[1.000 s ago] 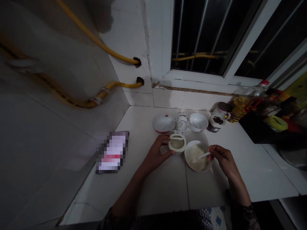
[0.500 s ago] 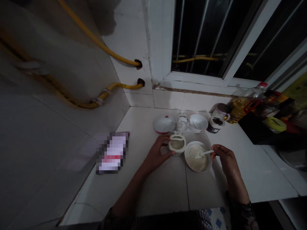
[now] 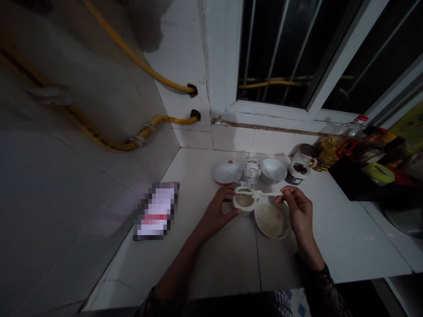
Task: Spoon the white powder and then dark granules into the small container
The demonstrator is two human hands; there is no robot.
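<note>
My left hand [image 3: 220, 207] is wrapped round a small jar [image 3: 245, 200] with a pale rim and an opening at its top. Between the fingers of my right hand [image 3: 299, 209] is the handle of a small white spoon [image 3: 264, 194]. The spoon's bowl is over the right edge of the jar's rim. Just below the spoon stands a white bowl [image 3: 272, 220] with a pale, powdery or pasty substance in it. It sits close to the right side of the jar. What the spoon carries is too small to make out.
Behind the jar are a white dish [image 3: 224, 171], a clear glass container [image 3: 251, 169] and a smaller white bowl [image 3: 273, 170]. A dark-filled jar [image 3: 298, 171] and an oil bottle [image 3: 333, 147] stand at the back right. A blurred phone-like object [image 3: 156, 211] lies by the left wall.
My right hand has lifted the spoon out of the bowl and moved it left and up to the jar's rim. My left hand keeps its hold on the jar.
</note>
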